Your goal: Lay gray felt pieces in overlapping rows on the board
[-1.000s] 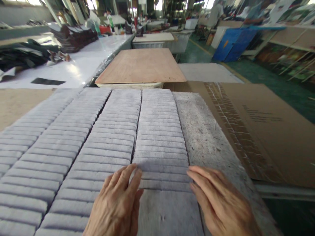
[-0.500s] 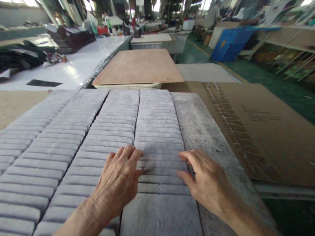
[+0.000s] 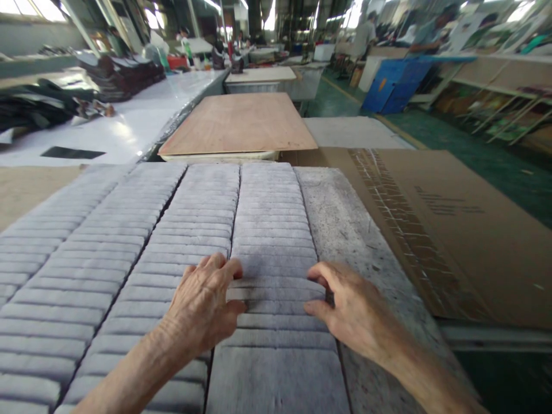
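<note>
Flanking the rightmost column of overlapped grey fuzzy panels (image 3: 276, 230), left of the speckled board's (image 3: 345, 224) bare margin, the left hand (image 3: 207, 299) and right hand (image 3: 351, 299) were held half-open, thumbs parted from fingers; panels risked being skewed by uneven pressure.

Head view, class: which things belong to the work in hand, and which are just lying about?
Seemingly in the work:
left hand
right hand
row of overlapping grey pieces between them
similar rows alongside

Seemingly just lying about:
plywood board
brown cardboard
dark strip on the white table
</note>
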A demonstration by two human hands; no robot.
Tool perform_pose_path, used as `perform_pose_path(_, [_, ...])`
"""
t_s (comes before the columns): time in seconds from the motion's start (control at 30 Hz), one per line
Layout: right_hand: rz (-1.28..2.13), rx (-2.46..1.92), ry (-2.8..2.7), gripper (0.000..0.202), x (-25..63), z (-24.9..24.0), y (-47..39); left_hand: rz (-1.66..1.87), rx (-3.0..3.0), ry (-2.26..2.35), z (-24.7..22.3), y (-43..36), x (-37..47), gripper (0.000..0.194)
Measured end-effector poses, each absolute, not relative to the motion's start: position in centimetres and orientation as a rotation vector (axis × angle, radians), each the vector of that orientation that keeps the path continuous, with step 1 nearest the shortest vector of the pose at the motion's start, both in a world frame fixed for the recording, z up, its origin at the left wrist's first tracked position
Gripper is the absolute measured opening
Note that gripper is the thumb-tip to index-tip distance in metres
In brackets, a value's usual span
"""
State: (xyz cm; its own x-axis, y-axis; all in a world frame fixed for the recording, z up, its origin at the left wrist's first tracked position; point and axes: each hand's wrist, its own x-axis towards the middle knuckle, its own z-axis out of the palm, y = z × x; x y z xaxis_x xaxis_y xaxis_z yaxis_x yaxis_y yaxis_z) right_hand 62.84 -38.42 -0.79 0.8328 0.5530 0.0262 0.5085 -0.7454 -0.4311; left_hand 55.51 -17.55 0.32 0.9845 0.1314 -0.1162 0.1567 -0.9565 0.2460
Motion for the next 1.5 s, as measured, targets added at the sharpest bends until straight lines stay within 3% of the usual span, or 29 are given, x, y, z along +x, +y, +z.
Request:
perform_pose_path(0.07, [0.191,-2.639,-0.668,0.010,62.6,-0.7,-38.5,-0.136,2.844,0.267,0.3,-17.3,55.5,0.016])
perform_pose_path(0.2, [0.204,-2.549,-0.466,0.033,61.5,-1.5,-38.7,-0.081,2.717,0.321,-0.2,-16.8,54.9,0.018])
perform_pose_path(0.37, [0.213,-2.530,-0.291,0.032,61.3,-2.2,-38.4,-0.048,2.724,0.362,-0.9,-16.8,54.7,0.026])
perform_pose_path(1.1, [0.215,-2.565,-0.340,0.026,61.3,-2.4,-38.4,-0.066,2.802,0.363,-1.0,-17.4,54.8,0.021])
perform_pose_path(1.23, [0.067,-2.607,-0.365,0.024,60.7,-3.1,-38.5,0.013,2.920,0.388,-1.1,-18.0,54.6,0.019])
perform_pose_path(1.37, [-0.302,-2.686,-0.380,0.016,60.2,-3.3,-38.9,0.262,3.049,0.498,-1.1,-18.2,54.1,0.017])
perform_pose_path(1.5, [-0.458,-2.508,-0.508,0.010,59.9,-2.8,-39.9,0.417,2.951,0.256,-1.2,-17.9,52.9,0.019])
